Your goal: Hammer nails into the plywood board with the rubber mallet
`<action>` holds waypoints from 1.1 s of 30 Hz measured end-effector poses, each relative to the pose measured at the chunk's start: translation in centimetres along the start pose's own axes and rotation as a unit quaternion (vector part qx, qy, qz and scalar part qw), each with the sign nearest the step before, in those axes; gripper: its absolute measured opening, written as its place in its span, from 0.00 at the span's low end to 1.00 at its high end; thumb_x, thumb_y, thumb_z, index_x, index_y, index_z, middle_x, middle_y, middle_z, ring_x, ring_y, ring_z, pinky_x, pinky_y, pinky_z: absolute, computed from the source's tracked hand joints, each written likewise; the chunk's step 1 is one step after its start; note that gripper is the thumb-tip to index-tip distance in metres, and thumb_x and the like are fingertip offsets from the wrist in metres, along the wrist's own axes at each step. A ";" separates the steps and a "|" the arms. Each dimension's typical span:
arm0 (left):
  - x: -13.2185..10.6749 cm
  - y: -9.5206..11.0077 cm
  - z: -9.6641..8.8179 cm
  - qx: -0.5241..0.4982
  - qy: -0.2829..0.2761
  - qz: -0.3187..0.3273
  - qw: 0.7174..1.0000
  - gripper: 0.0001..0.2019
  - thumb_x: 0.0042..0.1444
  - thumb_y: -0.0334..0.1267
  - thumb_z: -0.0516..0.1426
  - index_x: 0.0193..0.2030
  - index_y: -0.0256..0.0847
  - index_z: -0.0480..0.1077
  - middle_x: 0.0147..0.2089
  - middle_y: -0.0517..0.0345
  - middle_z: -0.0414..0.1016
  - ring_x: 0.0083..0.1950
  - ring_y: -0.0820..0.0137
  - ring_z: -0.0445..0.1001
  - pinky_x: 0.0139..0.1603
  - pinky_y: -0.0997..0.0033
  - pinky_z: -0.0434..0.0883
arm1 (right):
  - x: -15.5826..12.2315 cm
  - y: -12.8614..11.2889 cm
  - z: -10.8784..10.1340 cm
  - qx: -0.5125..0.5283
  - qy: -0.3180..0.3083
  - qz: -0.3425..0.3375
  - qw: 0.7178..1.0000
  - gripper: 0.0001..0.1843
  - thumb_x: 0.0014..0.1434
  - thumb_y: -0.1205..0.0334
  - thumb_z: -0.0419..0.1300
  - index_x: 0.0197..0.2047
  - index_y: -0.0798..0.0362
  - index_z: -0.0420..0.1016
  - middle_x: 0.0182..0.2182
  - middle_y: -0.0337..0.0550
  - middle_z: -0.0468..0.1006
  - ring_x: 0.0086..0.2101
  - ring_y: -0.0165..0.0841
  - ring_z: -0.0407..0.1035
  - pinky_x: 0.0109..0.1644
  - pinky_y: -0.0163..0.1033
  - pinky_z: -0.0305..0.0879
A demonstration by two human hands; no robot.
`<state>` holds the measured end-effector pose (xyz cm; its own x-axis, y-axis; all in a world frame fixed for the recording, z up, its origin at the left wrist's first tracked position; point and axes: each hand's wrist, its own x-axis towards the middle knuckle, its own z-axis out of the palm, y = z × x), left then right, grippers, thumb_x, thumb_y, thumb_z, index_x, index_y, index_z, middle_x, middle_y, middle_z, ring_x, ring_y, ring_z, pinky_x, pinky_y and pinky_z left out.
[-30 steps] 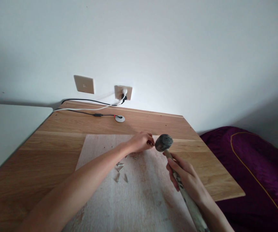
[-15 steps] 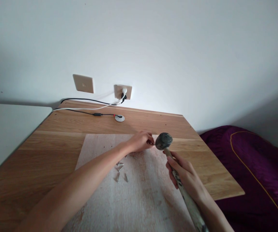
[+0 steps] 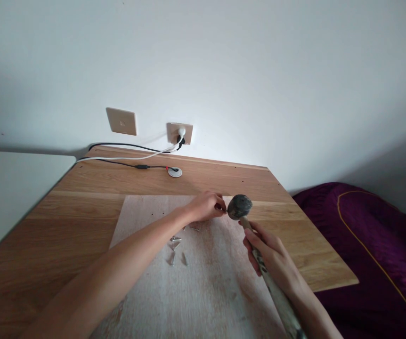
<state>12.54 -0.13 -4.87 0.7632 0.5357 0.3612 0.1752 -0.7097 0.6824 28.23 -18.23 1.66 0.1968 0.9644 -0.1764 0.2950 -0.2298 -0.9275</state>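
My left hand [image 3: 206, 206] rests on a pale plywood board [image 3: 196, 282], its fingers pinched on a small nail that I can barely see at the fingertips. My right hand [image 3: 272, 261] grips the worn wooden handle of a hammer [image 3: 240, 207]. The hammer's dark round head hangs right beside the left fingertips, just above the board. Several loose nails [image 3: 175, 249] lie on the board under my left forearm.
The board lies on a wooden table [image 3: 65, 221] against a white wall. Black and white cables [image 3: 132, 162] run from a wall socket [image 3: 179, 133] across the table's back edge. A purple cushion [image 3: 376, 245] sits at the right, a white surface [image 3: 8, 188] at the left.
The hammer head has moved slightly toward the left fingertips. Both hands otherwise stay in place.
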 end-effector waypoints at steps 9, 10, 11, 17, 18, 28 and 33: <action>0.0 0.1 0.0 -0.009 -0.009 -0.005 1.000 0.06 0.60 0.28 0.66 0.38 0.39 0.87 0.39 0.53 0.85 0.37 0.70 0.80 0.39 0.74 0.67 | 0.1 0.3 -0.1 0.008 -0.004 -0.011 1.000 0.26 0.63 0.35 0.65 0.40 0.51 0.71 0.23 0.30 0.67 0.13 0.24 0.60 0.15 0.31 0.57; 0.0 0.1 0.0 -0.009 -0.009 -0.007 1.000 0.06 0.60 0.28 0.66 0.38 0.39 0.87 0.39 0.53 0.85 0.37 0.70 0.80 0.39 0.73 0.67 | 0.1 0.3 -0.1 0.008 -0.003 -0.010 1.000 0.26 0.63 0.35 0.66 0.39 0.52 0.71 0.23 0.30 0.68 0.13 0.23 0.60 0.15 0.31 0.57; 0.0 0.1 -0.1 -0.008 -0.010 -0.008 1.000 0.05 0.60 0.29 0.66 0.38 0.39 0.87 0.38 0.54 0.85 0.36 0.70 0.79 0.38 0.73 0.67 | 0.1 0.3 -0.1 0.008 -0.002 -0.009 1.000 0.26 0.63 0.35 0.66 0.39 0.52 0.72 0.23 0.31 0.69 0.13 0.23 0.60 0.15 0.32 0.57; -0.1 0.2 -0.2 -0.007 -0.015 -0.012 1.000 0.05 0.62 0.30 0.66 0.39 0.39 0.87 0.39 0.52 0.86 0.37 0.69 0.81 0.39 0.73 0.67 | 0.2 0.6 -0.1 0.016 -0.002 -0.011 1.000 0.27 0.62 0.34 0.66 0.39 0.52 0.72 0.23 0.30 0.67 0.13 0.24 0.60 0.15 0.31 0.56; -0.1 0.3 -0.2 -0.008 -0.017 -0.011 1.000 0.05 0.63 0.31 0.66 0.39 0.39 0.87 0.40 0.52 0.86 0.38 0.68 0.82 0.39 0.73 0.68 | 0.2 0.6 -0.1 0.014 -0.002 -0.011 1.000 0.27 0.62 0.34 0.66 0.39 0.52 0.71 0.23 0.30 0.67 0.13 0.23 0.60 0.15 0.31 0.56; 0.1 0.1 -0.2 0.014 -0.030 0.001 0.999 0.08 0.62 0.28 0.64 0.41 0.41 0.87 0.44 0.51 0.87 0.43 0.66 0.83 0.43 0.73 0.70 | 0.0 -0.1 -0.2 0.015 0.014 -0.003 1.000 0.28 0.59 0.33 0.67 0.37 0.52 0.71 0.25 0.33 0.70 0.13 0.23 0.60 0.14 0.32 0.58; 0.0 0.3 -0.2 0.021 -0.024 0.002 0.999 0.07 0.62 0.27 0.64 0.40 0.38 0.86 0.41 0.50 0.86 0.40 0.66 0.82 0.42 0.71 0.70 | 0.0 -0.3 0.0 0.015 0.008 -0.011 1.000 0.29 0.60 0.33 0.67 0.43 0.53 0.76 0.24 0.32 0.69 0.13 0.24 0.60 0.14 0.32 0.57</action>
<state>12.48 -0.26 -4.51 0.7928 0.5104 0.3330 0.1962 -0.7311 0.6535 28.13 -18.12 1.90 0.2062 0.9667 -0.1516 0.2717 -0.2054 -0.9402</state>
